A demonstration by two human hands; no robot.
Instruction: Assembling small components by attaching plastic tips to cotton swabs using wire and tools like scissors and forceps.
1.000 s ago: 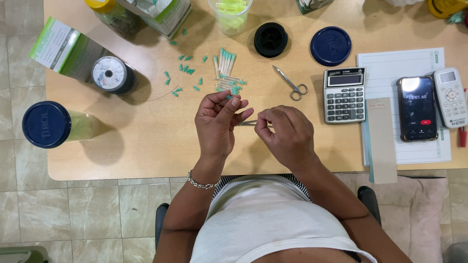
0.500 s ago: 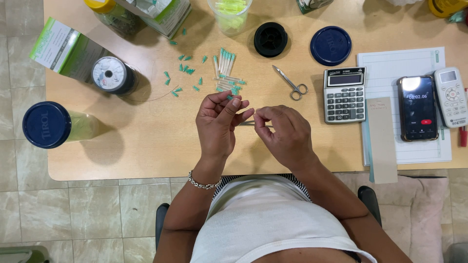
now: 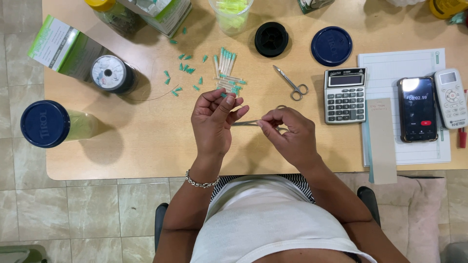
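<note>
Left hand (image 3: pixel 214 117) and right hand (image 3: pixel 287 134) each pinch an end of a thin rod (image 3: pixel 245 123), held level above the worktop (image 3: pixel 146 141), near the green-tipped sticks (image 3: pixel 226 73).

All places are given from the calculator (image 3: pixel 345 95) on the table (image 3: pixel 122 156). The scissors (image 3: pixel 291 84) lie just left of it. The phone (image 3: pixel 418 109) lies right of it, on a notepad (image 3: pixel 390 61). 1 lid (image 3: pixel 331 46) lies behind it. The 2 hands, left hand (image 3: pixel 213 122) and right hand (image 3: pixel 291 136), are left of it and nearer to the person.

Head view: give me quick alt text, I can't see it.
Both hands, left hand and right hand, pinch a thin pale strip between them above a wooden table. Small green-tipped pieces, scissors and a calculator lie beyond.
</note>
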